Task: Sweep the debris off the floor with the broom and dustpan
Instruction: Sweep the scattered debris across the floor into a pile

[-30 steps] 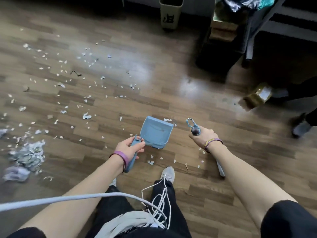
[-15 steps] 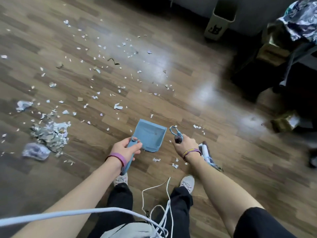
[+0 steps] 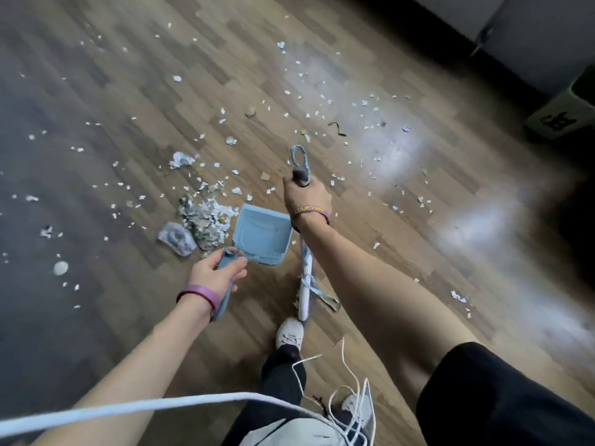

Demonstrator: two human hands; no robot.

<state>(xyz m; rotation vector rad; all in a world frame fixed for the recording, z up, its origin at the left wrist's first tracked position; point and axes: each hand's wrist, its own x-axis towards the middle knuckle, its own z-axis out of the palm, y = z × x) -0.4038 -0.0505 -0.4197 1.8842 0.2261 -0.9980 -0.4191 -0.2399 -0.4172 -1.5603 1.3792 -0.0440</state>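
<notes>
As I stand over the mess, left hand [image 3: 214, 273]: fingers wrapped round the dustpan [image 3: 260, 236] handle, thumb on top.
Right hand [image 3: 306, 196]: clenched round the top of the broom [image 3: 305, 265], just under its hanging loop.
Dustpan: just beside the heap [image 3: 206, 223], on its right, with nothing in it and its mouth pointing away from me. I cannot tell whether its lip is down on the floor [image 3: 418, 252].
Broom: the stick runs from my fist back towards my shoe [image 3: 289, 333]. The head seems to sit there, half hidden by my forearm.
Debris: one thick heap of torn paper with a crumpled wrapper [image 3: 177, 241] at its near edge; loose scraps [image 3: 306, 91] lie scattered well beyond it, out towards the bin [image 3: 566, 111].
Step in hand, as I judge it: setting the pan to take the heap.
Doing it well: turn the mouth to face the heap, press the lip flat on the boards, bring the broom round to the heap's far side, and draw short, low strokes into the pan.
Care: paper this light flutters, so go slowly and keep the pan tilted back once it is loaded.
</notes>
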